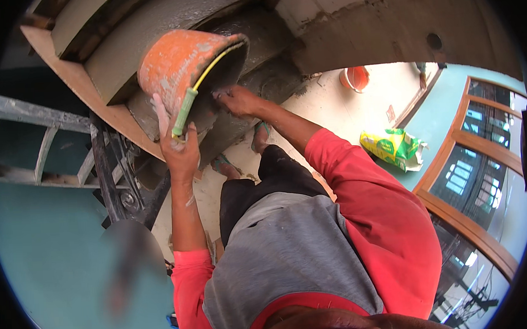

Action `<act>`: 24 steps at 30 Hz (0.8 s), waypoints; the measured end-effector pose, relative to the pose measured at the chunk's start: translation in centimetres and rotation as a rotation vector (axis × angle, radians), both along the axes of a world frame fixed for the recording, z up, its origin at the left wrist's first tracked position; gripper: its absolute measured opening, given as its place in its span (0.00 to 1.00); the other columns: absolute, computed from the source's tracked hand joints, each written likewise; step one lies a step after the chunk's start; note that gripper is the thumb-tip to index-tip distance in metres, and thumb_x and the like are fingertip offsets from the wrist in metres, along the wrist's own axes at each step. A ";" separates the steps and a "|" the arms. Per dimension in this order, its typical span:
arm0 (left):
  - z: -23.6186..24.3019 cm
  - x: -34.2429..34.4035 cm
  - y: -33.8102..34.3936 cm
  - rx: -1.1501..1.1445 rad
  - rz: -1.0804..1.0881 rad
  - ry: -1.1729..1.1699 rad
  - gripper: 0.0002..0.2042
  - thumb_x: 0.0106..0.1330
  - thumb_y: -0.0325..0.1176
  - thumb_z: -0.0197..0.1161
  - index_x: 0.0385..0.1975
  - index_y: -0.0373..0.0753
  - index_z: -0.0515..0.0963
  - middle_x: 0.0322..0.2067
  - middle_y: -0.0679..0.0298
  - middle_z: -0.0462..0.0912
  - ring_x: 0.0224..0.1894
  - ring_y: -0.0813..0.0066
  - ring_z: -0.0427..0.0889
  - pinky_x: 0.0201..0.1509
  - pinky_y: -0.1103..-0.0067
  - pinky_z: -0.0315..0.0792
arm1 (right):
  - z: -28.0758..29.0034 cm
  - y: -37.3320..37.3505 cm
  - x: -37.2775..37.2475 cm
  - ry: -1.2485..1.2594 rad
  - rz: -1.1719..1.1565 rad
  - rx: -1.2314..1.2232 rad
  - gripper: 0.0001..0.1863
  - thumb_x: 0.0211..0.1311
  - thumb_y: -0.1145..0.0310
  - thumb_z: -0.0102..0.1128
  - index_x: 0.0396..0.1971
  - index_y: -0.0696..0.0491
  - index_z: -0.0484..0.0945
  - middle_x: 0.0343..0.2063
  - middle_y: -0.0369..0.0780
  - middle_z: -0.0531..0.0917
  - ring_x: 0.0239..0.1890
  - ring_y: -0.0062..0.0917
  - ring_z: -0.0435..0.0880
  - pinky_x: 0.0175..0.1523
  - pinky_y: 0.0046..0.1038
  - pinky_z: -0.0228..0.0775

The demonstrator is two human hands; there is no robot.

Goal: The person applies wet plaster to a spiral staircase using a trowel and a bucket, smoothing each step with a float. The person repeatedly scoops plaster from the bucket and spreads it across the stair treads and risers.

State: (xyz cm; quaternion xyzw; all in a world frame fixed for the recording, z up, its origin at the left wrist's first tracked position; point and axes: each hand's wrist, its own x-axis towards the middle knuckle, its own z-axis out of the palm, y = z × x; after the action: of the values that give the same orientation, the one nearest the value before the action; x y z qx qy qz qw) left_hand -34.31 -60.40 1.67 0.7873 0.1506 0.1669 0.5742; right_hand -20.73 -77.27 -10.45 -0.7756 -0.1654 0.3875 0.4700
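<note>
An orange bucket [173, 59], smeared with grey cement, is tipped on its side over the wet grey steps [195, 13], its mouth turned toward my right hand. My left hand [179, 153] grips the bucket's lower side and rim, fingers along the outside, close to the green grip [183, 113] on its yellow wire handle. At the dark mouth of the bucket is my right hand [235, 101], its fingers curled closed. What those fingers hold, if anything, is lost in the shadow. The inside of the bucket is too dark to make out.
A second, smaller orange bucket [355, 79] stands on the pale floor. Nearer on the right lies a green and yellow bag [393, 149]. Wood-framed windows [468, 138] line the right. A ladder-like frame [38, 115] and dark metal bars [108, 165] stand at the left.
</note>
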 end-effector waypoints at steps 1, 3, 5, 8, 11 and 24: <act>-0.5 -0.3 -0.5 -0.007 -0.011 0.014 0.28 0.60 0.13 0.55 0.64 0.33 0.75 0.77 0.48 0.52 0.78 0.59 0.57 0.72 0.73 0.60 | -0.6 -0.3 -0.3 0.270 -0.011 0.051 0.19 0.76 0.54 0.51 0.52 0.54 0.77 0.24 0.41 0.82 0.22 0.30 0.82 0.25 0.34 0.75; -0.8 -1.1 -1.0 -0.006 -0.011 0.033 0.27 0.60 0.13 0.55 0.62 0.35 0.77 0.78 0.48 0.51 0.77 0.59 0.58 0.69 0.75 0.64 | 1.1 -0.1 -0.7 0.558 -0.016 0.153 0.18 0.76 0.54 0.51 0.50 0.53 0.77 0.24 0.38 0.80 0.18 0.24 0.76 0.19 0.28 0.69; -1.5 -1.9 -1.4 -0.018 0.002 0.082 0.27 0.61 0.13 0.55 0.62 0.35 0.78 0.78 0.48 0.51 0.75 0.60 0.61 0.65 0.77 0.67 | 0.8 -0.2 -1.5 0.783 -0.036 0.247 0.16 0.76 0.55 0.51 0.49 0.52 0.76 0.24 0.36 0.78 0.16 0.20 0.73 0.16 0.25 0.66; -3.0 -1.9 -2.0 -0.005 0.027 0.102 0.26 0.62 0.13 0.56 0.62 0.34 0.78 0.78 0.48 0.50 0.73 0.60 0.66 0.61 0.79 0.70 | -0.9 -0.1 -2.3 0.958 -0.041 0.377 0.14 0.78 0.54 0.48 0.46 0.50 0.72 0.26 0.37 0.76 0.15 0.19 0.70 0.14 0.24 0.62; -6.0 -1.8 -2.6 0.003 0.052 0.106 0.32 0.62 0.14 0.60 0.69 0.34 0.68 0.64 0.62 0.65 0.47 0.79 0.66 0.46 0.86 0.66 | -2.9 -0.5 -2.4 1.079 -0.113 0.475 0.18 0.79 0.52 0.44 0.51 0.49 0.74 0.26 0.36 0.75 0.15 0.18 0.68 0.15 0.23 0.62; -15.1 3.5 -0.8 -0.449 0.481 -0.004 0.29 0.60 0.18 0.68 0.63 0.31 0.69 0.41 0.70 0.71 0.43 0.80 0.70 0.50 0.85 0.65 | -4.6 -10.3 3.3 0.930 -0.309 0.549 0.26 0.81 0.54 0.36 0.68 0.50 0.69 0.27 0.34 0.73 0.17 0.14 0.65 0.19 0.16 0.62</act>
State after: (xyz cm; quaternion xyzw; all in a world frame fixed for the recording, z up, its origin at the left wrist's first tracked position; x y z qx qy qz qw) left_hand -30.80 -61.24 -13.47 0.5825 0.3640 0.2619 0.6780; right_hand -17.39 -87.56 -15.04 -0.3874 0.0800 0.5583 0.7293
